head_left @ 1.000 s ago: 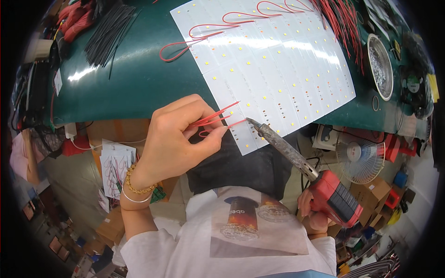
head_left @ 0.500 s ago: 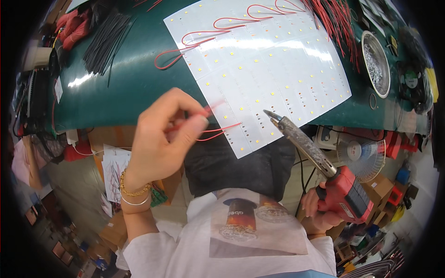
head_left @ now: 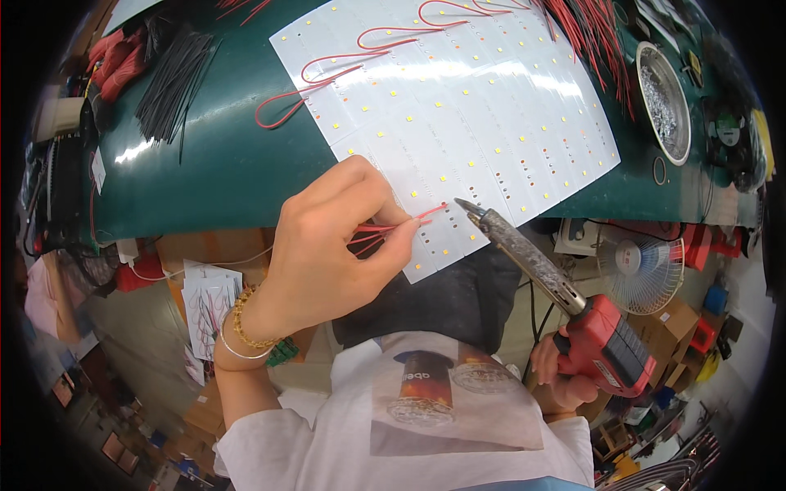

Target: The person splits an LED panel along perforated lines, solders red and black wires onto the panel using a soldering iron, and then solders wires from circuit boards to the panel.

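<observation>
Two bare hands at work over a white sheet of boards (head_left: 491, 90) dotted with small yellow squares, and that sheet lies on the green table (head_left: 237, 164), its near corner jutting past the edge above the lap. Left hand (head_left: 340, 233) now: thumb and forefinger closed in a narrow pinch on thin red wires (head_left: 432, 214), their ends out over the sheet near its close-left edge, the rest running back under the palm. Over on the other side, the right hand (head_left: 565, 372) has its fingers curled around the red handle of a soldering iron (head_left: 530, 260), tip just beside those wire ends; whether it touches the sheet, I can't tell. Up along the far-left side, several red wire loops (head_left: 282, 110) arch off the boards. Black wires (head_left: 173, 86) lie bunched at left, red and black strands (head_left: 588, 41) at far right, beside a metal bowl (head_left: 682, 114).
</observation>
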